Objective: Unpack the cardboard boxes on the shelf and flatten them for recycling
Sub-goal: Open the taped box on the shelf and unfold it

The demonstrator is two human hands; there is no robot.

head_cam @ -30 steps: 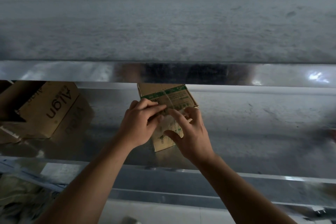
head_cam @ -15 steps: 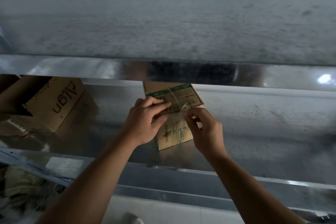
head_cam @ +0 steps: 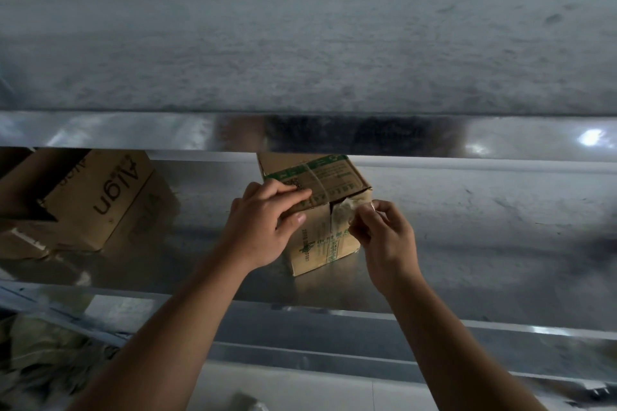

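Item 1, small brown cardboard box with green print (head_cam: 329,237): it stands on the polished metal shelf (head_cam: 484,243), near the front edge and roughly centre, turned so one corner faces me. The top flaps are closed and a band of tape runs across the lid.

Item 2, strip of clear packing tape (head_cam: 345,210): a second ago it lay flat on the box's front seam while I picked at its end with both hands. It is now lifted off the upper front face and drawn to the right, crinkled. I judge the seal broken at this end only; the run over the lid is not yet peeled.

Item 3, my left hand (head_cam: 263,223): fingers curled over the box's top front edge, thumb on the front face, gripping the box so it holds against the pull.

Item 4, my right hand (head_cam: 384,237): fingertips pinching the loose end of the tape, just beside the box's right corner.

Item 5, larger brown cardboard box printed Align (head_cam: 96,200): on the same shelf, well apart to the left, tilted, untouched.

Status: unpacking is at an early stage; nothing is flattened.
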